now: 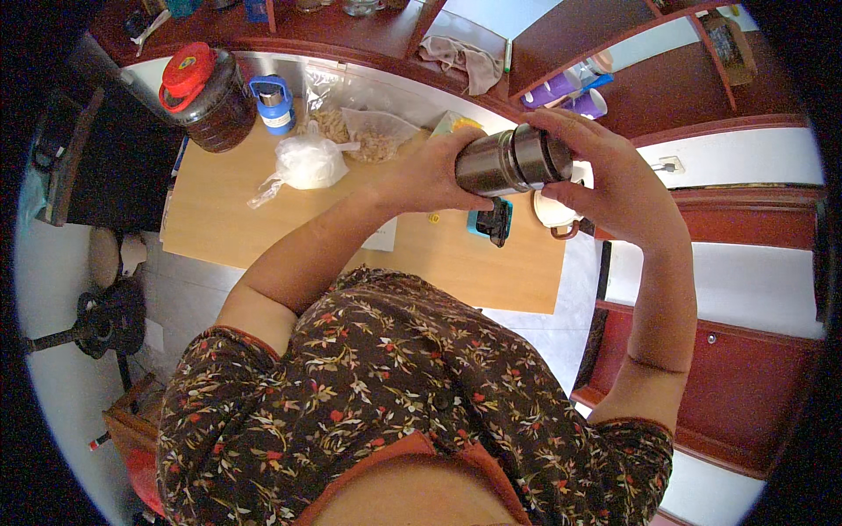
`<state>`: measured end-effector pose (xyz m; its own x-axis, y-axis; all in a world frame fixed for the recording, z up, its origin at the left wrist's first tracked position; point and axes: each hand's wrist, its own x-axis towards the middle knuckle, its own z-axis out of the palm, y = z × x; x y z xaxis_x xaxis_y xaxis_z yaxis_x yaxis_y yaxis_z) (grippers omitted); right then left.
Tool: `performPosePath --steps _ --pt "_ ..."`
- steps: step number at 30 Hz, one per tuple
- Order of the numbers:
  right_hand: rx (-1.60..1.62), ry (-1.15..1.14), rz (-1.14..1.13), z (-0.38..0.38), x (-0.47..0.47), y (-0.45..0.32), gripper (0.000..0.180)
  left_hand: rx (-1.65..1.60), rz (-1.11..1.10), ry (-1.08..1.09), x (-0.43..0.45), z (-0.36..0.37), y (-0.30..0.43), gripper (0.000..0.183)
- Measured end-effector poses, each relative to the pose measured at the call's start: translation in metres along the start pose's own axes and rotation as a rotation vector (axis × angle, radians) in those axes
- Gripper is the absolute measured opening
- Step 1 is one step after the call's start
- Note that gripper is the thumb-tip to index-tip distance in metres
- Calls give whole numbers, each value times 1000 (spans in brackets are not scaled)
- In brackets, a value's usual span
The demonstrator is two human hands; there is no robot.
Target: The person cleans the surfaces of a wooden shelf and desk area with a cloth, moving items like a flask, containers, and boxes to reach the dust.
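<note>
My left hand (431, 172) is wrapped around the body of a dark metallic vacuum flask (487, 164), held tilted on its side above the desk. At the flask's dark lid (541, 156), my right hand (602, 164) grips with the thumb below and the fingers above. The lid sits at the flask's end; whether it is loose cannot be told. Below the flask, a blue and black open case (490, 220) lies on the wooden desk (296, 230). A white cup or pot with a brown handle (556, 214) is partly hidden behind my right hand.
A large red-lidded jar (214, 105), a blue bottle (273, 108), a knotted white plastic bag (309, 163) and clear bags of dry food (371, 135) stand along the desk's back. Red-brown shelves above hold a cloth (464, 59) and purple cups (559, 89). A guitar (112, 319) is at left.
</note>
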<state>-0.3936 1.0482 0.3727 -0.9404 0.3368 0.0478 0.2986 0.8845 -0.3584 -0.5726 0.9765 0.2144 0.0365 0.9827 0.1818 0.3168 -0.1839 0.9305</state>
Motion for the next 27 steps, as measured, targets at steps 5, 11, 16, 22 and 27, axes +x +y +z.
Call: performPosePath --steps 5,11,16,22,27 --pt "-51 -47 56 0 4 -10 63 10 -27 -24 -4 -2 4 78" --pt "-74 -54 162 4 2 -7 63 54 84 10 -2 -1 0 76" --pt "-46 -69 489 7 11 -12 65 24 -21 -32 3 2 -4 76" --pt "344 5 508 20 8 7 88 192 -181 -146 8 -19 11 75" --pt "815 248 429 90 -39 75 107 297 -89 -198 24 -15 10 73"
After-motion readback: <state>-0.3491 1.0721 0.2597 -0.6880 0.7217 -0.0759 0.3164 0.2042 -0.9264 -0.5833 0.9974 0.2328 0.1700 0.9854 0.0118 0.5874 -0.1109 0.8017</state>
